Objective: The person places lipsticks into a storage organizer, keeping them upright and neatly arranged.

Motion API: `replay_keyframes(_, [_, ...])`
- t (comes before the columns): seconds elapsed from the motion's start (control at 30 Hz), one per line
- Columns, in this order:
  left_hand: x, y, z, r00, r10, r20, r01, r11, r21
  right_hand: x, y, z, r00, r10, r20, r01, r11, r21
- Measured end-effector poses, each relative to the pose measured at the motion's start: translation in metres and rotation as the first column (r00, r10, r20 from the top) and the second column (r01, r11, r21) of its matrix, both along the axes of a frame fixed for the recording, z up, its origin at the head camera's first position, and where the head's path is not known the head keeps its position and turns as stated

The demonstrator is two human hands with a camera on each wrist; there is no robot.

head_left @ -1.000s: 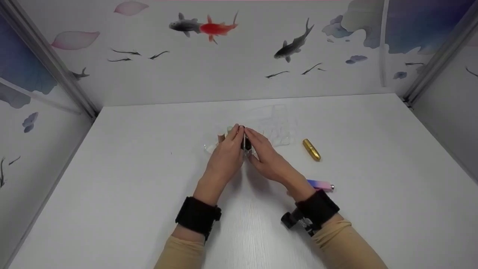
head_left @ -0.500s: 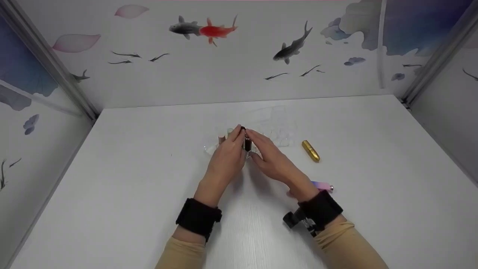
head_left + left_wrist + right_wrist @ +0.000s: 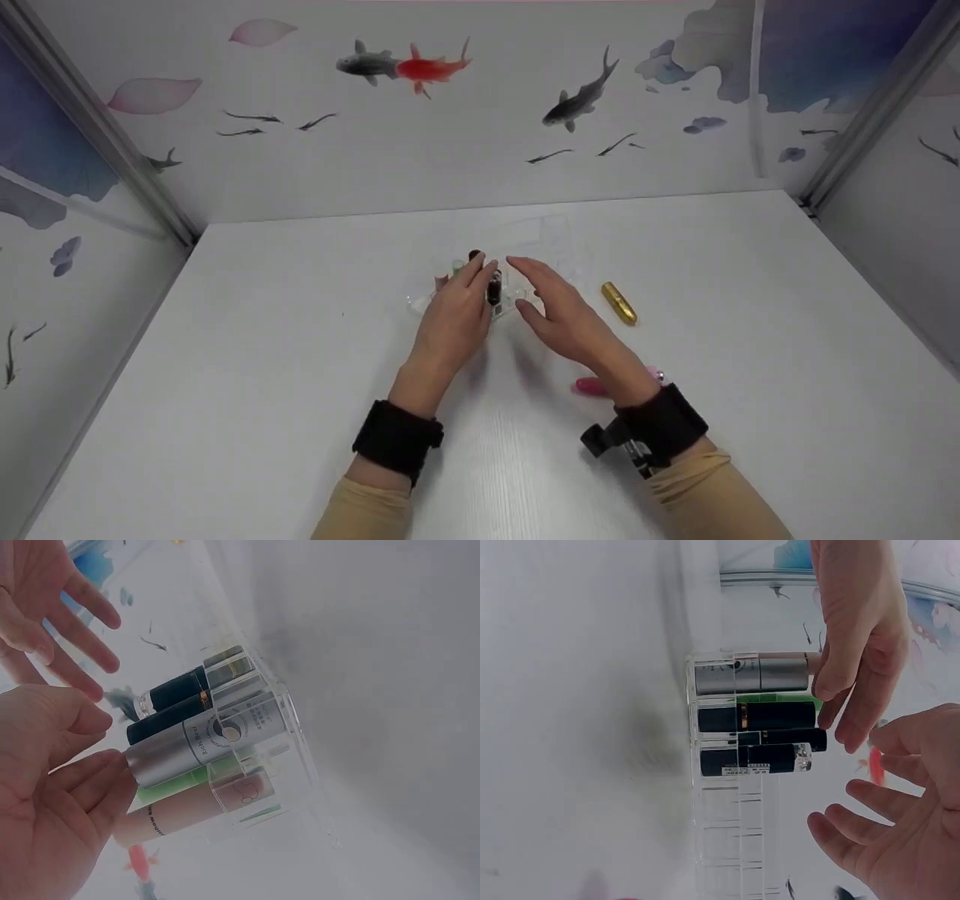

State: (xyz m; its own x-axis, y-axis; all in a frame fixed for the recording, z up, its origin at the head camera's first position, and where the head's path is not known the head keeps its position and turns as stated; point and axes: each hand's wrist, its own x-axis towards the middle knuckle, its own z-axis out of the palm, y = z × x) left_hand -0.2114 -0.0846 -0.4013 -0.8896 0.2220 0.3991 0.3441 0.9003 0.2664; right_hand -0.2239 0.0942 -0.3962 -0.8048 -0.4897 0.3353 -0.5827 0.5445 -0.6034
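A clear lipstick organizer point(image 3: 751, 832) stands on the table with several lipstick tubes upright in one end. In the left wrist view they include a silver tube point(image 3: 161, 757), a pale pink tube point(image 3: 180, 814) and a green tube point(image 3: 176, 781). Beside the silver one are a black tube with a gold band point(image 3: 780, 716) and a black tube with a clear tip point(image 3: 776, 758). My left hand point(image 3: 452, 315) has its loosely bent fingers at the top of the silver tube. Apart from the tubes, my right hand point(image 3: 562, 319) is held with fingers spread and nothing in them.
A gold tube point(image 3: 619, 303) lies on the white table point(image 3: 225, 375) to the right. Nearer, a pink tube point(image 3: 591, 386) lies partly hidden under the right forearm. Empty slots continue along the organizer. A wall with painted fish point(image 3: 431, 70) stands behind the table.
My right hand has drawn back to the right, away from the left hand and the organizer. A dark tube between the hands now shows more plainly. The left hand has barely moved.
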Motion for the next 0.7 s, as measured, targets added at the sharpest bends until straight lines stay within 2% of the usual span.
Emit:
replay_keyframes(0.07, [0.001, 0.001, 0.000, 0.999, -0.005, -0.054, 0.005, 1.000, 0.004, 0.001, 0.005, 0.002, 1.000, -0.010, -0.003, 0.010, 1.000, 0.006])
replay_keyframes(0.2, [0.005, 0.006, 0.002, 0.981, -0.075, -0.180, 0.076, 0.997, -0.005, 0.003, 0.021, 0.004, 1.000, -0.023, -0.003, 0.023, 0.999, 0.028])
replay_keyframes(0.3, [0.009, 0.013, 0.005, 0.965, -0.145, -0.217, 0.145, 0.989, -0.015, 0.003, 0.039, 0.005, 1.000, -0.006, 0.010, 0.005, 0.998, 0.070])
replay_keyframes(0.47, [0.019, 0.030, 0.008, 0.954, -0.256, -0.155, 0.252, 0.967, -0.048, 0.007, 0.072, 0.008, 0.997, 0.046, 0.063, -0.058, 0.976, 0.208])
replay_keyframes(0.6, [0.025, 0.043, 0.007, 0.943, -0.327, -0.055, 0.322, 0.943, -0.087, 0.014, 0.090, 0.012, 0.985, 0.051, 0.164, -0.106, 0.933, 0.344])
replay_keyframes(0.7, [0.029, 0.050, 0.005, 0.936, -0.349, 0.038, 0.351, 0.930, -0.109, 0.018, 0.095, 0.014, 0.970, 0.042, 0.241, -0.143, 0.896, 0.420])
